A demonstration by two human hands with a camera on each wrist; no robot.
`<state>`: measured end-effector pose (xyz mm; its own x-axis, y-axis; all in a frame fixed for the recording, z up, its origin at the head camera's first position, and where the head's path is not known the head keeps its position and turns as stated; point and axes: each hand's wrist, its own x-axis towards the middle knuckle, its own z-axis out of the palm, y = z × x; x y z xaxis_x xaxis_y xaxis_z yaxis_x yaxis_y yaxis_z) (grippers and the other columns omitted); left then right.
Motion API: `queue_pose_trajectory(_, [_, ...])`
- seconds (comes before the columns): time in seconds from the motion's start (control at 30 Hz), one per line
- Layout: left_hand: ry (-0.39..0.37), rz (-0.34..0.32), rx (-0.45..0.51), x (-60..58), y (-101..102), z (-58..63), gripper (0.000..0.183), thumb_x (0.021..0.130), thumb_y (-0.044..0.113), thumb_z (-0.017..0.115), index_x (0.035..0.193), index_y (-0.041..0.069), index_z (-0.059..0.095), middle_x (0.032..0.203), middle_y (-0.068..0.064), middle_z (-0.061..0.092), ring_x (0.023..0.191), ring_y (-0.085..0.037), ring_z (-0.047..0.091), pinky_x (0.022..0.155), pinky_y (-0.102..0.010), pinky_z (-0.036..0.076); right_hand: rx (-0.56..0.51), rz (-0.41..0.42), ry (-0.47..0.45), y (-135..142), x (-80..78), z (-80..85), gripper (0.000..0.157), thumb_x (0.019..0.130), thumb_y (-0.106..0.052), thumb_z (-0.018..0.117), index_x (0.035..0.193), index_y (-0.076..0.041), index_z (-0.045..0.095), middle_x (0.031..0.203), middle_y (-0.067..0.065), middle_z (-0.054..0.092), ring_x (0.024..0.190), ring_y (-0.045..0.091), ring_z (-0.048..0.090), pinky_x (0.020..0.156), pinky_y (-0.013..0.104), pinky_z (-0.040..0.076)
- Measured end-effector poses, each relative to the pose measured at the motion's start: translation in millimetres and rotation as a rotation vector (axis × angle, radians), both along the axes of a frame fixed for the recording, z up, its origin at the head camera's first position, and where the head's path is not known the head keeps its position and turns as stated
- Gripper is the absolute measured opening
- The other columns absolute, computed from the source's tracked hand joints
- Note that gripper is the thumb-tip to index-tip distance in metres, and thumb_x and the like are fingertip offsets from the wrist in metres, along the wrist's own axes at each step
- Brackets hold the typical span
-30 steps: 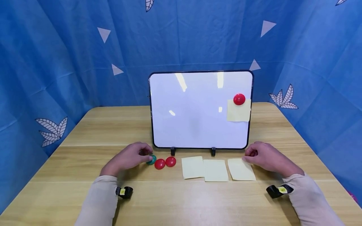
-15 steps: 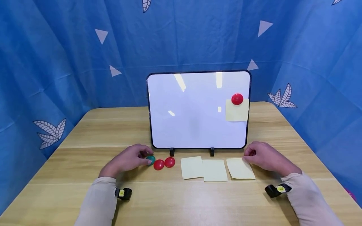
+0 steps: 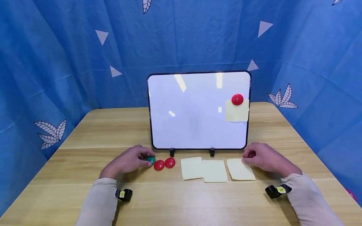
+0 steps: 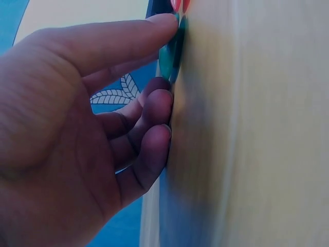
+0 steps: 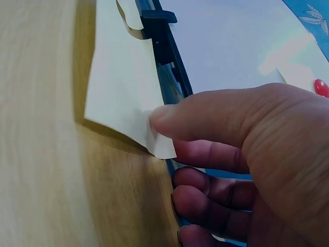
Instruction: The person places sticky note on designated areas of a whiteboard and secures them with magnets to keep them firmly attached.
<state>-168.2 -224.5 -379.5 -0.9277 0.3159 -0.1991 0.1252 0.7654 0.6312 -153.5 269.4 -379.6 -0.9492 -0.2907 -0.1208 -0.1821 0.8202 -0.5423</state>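
Observation:
In the head view my left hand [image 3: 128,161] is at the green round magnet [image 3: 150,160] on the table, with thumb and index finger around its rim. The left wrist view shows the thumb on the green magnet [image 4: 165,60] and the other fingertips low against the tabletop. Two red round magnets, a nearer one [image 3: 159,165] and a farther one [image 3: 170,162], lie just right of it. My right hand [image 3: 267,158] pinches the top right corner of a pale yellow paper note [image 3: 240,169]. Seen from the right wrist, that note [image 5: 121,87] bends up off the table under the thumb.
A whiteboard [image 3: 195,119] stands upright on small black feet behind the notes. On its right side a red magnet [image 3: 237,99] holds a yellow note [image 3: 237,113]. Two more notes, a left one [image 3: 191,168] and a middle one [image 3: 215,171], lie on the wooden table [image 3: 181,204].
My left thumb has shifted from the top of the green magnet to its near edge. The right hand keeps its pinch on the note. The head view has shifted slightly.

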Motion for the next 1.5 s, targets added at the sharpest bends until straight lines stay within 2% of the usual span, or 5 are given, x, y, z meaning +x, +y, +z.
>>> queue_pose_trajectory(0.33, [0.001, 0.003, -0.008, -0.5, 2.6, -0.8, 0.03, 0.085, 0.021, 0.082, 0.113, 0.024, 0.072, 0.104, -0.001, 0.059, 0.096, -0.023, 0.053, 0.079, -0.038, 0.05, -0.005, 0.008, -0.026, -1.2, 3.2, -0.9, 0.011, 0.087, -0.017, 0.078, 0.089, -0.014, 0.068, 0.082, 0.0, 0.059, 0.077, 0.019, 0.052, 0.066, 0.033, 0.046])
queue_pose_trajectory(0.5, [-0.005, 0.01, -0.004, -0.4, 2.8, -1.5, 0.03, 0.085, 0.02, 0.082, 0.113, 0.023, 0.072, 0.103, -0.001, 0.059, 0.095, -0.023, 0.053, 0.078, -0.038, 0.05, -0.007, 0.016, -0.007, -0.4, 3.1, -3.0, 0.011, 0.087, -0.015, 0.077, 0.086, -0.016, 0.066, 0.081, -0.001, 0.058, 0.076, 0.019, 0.052, 0.066, 0.032, 0.046])
queue_pose_trajectory(0.77, [-0.016, 0.026, 0.009, 1.0, 3.9, -0.1, 0.029, 0.085, 0.02, 0.081, 0.112, 0.022, 0.071, 0.102, -0.002, 0.059, 0.095, -0.024, 0.052, 0.076, -0.037, 0.05, -0.061, 0.037, -0.003, 1.0, 4.3, -2.1, 0.012, 0.088, -0.014, 0.076, 0.083, -0.016, 0.064, 0.078, -0.001, 0.058, 0.073, 0.018, 0.052, 0.062, 0.029, 0.044])
queue_pose_trajectory(1.17, [-0.016, 0.023, 0.014, 1.1, 3.1, 0.5, 0.027, 0.086, 0.021, 0.081, 0.111, 0.023, 0.07, 0.102, -0.002, 0.059, 0.095, -0.024, 0.053, 0.077, -0.038, 0.05, -0.083, 0.012, -0.005, 4.3, 4.0, 5.0, 0.009, 0.091, -0.01, 0.07, 0.094, -0.014, 0.062, 0.084, 0.001, 0.058, 0.079, 0.021, 0.053, 0.066, 0.03, 0.046])
queue_pose_trajectory(1.5, [-0.006, 0.015, 0.008, 0.9, 2.9, -1.2, 0.025, 0.088, 0.017, 0.079, 0.11, 0.024, 0.068, 0.1, -0.002, 0.06, 0.093, -0.024, 0.054, 0.077, -0.039, 0.05, -0.145, 0.053, 0.047, 5.5, 2.8, 3.8, 0.012, 0.093, -0.006, 0.067, 0.093, -0.012, 0.057, 0.082, 0.003, 0.054, 0.079, 0.022, 0.052, 0.064, 0.029, 0.044])
